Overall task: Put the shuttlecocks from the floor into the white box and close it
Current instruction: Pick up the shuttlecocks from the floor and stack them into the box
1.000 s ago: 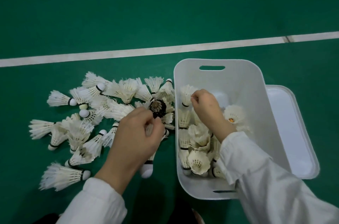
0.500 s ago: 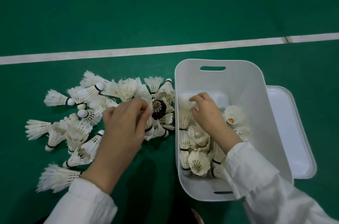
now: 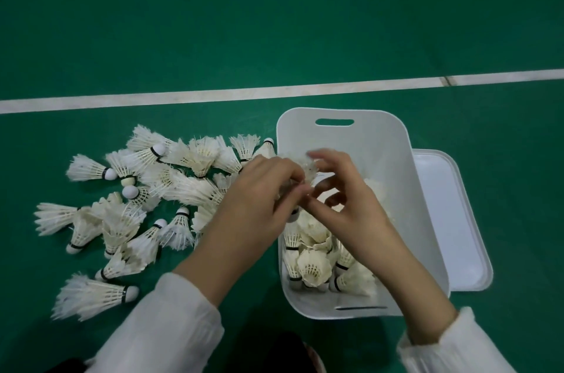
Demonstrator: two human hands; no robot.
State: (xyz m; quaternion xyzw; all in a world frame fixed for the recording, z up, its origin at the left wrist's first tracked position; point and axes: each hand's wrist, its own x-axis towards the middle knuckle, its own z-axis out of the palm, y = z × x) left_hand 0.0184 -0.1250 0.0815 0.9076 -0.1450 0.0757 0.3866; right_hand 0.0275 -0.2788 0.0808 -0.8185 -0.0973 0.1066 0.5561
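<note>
A pile of white feather shuttlecocks (image 3: 146,207) lies on the green floor left of the white box (image 3: 393,159). Several more stand inside the box near its front (image 3: 314,265). My left hand (image 3: 256,207) and my right hand (image 3: 345,198) meet over the box's left rim. Both hold a blurred shuttlecock (image 3: 306,171) between their fingertips; my left fingers curl round its lower part, my right thumb and fingers pinch it from the right. The box's white lid (image 3: 457,220) lies flat on the floor behind its right side.
A white court line (image 3: 213,94) runs across the green floor beyond the box, with another line at the top edge. A dark shoe tip (image 3: 293,351) shows at the bottom between my sleeves.
My left hand has lifted a shuttlecock from the pile and moved right to the box's rim. My right hand has risen from inside the box to meet it.
</note>
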